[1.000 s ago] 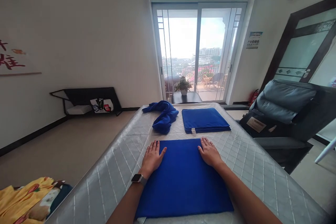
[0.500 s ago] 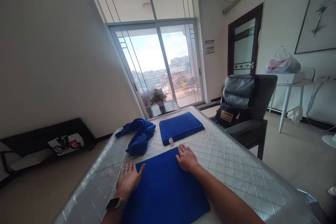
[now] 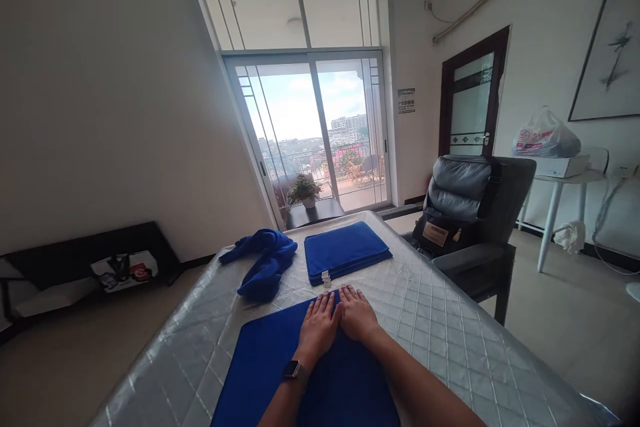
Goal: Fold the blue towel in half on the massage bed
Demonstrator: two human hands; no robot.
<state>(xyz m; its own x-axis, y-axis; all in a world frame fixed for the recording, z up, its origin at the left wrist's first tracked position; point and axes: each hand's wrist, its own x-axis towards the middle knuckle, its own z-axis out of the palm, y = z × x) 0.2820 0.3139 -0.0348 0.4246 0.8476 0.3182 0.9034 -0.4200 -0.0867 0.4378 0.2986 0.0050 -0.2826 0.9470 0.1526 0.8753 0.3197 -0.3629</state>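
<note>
A flat blue cloth (image 3: 265, 360) lies in front of me on the quilted, plastic-covered mattress (image 3: 430, 333). My left hand (image 3: 320, 325), with a watch on its wrist, rests flat on the cloth near its far edge. Beside it, my right hand (image 3: 356, 312) lies flat at the far right corner, fingers stretched out. The two hands touch or nearly touch at the thumbs. Just beyond them sits a folded stack of blue cloth (image 3: 347, 250) with white tags at its near corner. To its left is a crumpled blue cloth (image 3: 265, 263).
A dark armchair (image 3: 465, 213) holding a black bag (image 3: 440, 233) stands right of the mattress. Behind the far edge is a small dark table (image 3: 315, 212) with a potted plant (image 3: 305, 188). A low black bench (image 3: 85, 267) is along the left wall.
My left hand has moved right across the cloth, from its left edge to beside my right hand. My right hand stays near the far right corner. The view has tilted up slightly.
</note>
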